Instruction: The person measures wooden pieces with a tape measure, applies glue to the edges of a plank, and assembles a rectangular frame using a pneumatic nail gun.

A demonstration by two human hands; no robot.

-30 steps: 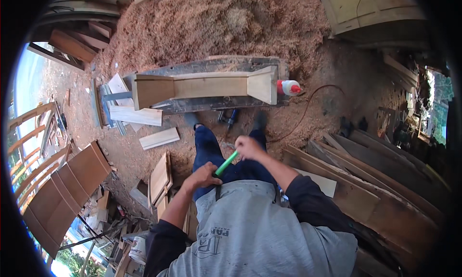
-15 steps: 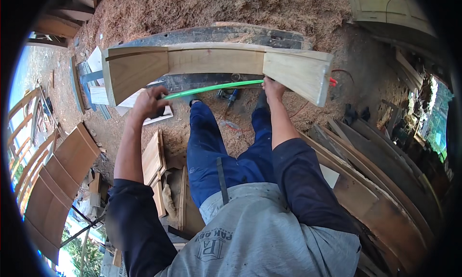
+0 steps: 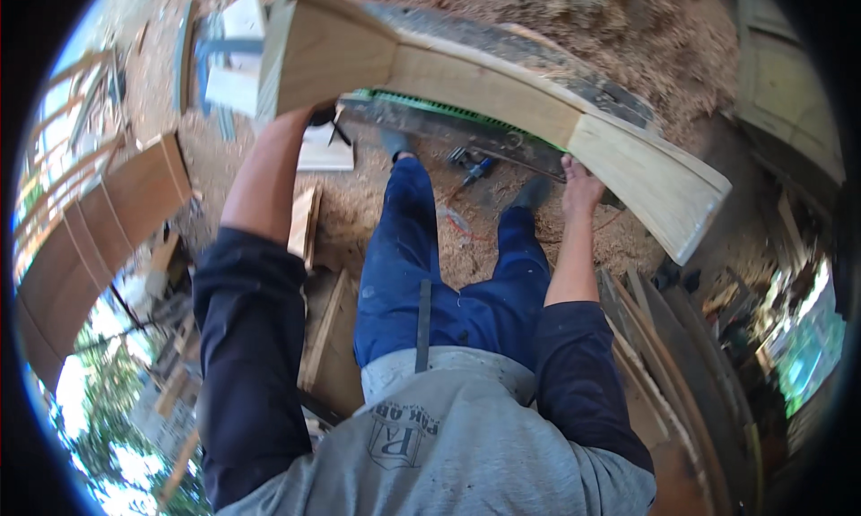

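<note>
A pale wooden frame (image 3: 484, 81), a long board with a shorter board at each end, stands ahead of me by a dark bench. Along its inner side stretches the green blade of a tape measure (image 3: 448, 110), its markings visible. My left hand (image 3: 309, 124) is at the left end board, closed around the tape's end there; its fingers are mostly hidden, with something black beside them. At the right inner corner, my right hand (image 3: 581, 186) pinches the other end of the blade against the wood.
A blue and black power tool (image 3: 471, 164) lies on the ground between my feet, near an orange cord. Curved brown panels (image 3: 85, 234) stand at left. Boards (image 3: 691, 372) are stacked at right. Wood shavings (image 3: 664, 32) cover the ground beyond the bench (image 3: 421, 126).
My view has swung, so the frame appears tilted, its left end higher. Both hands remain at the tape's ends. The blade has turned to show its markings and lies closer along the board.
</note>
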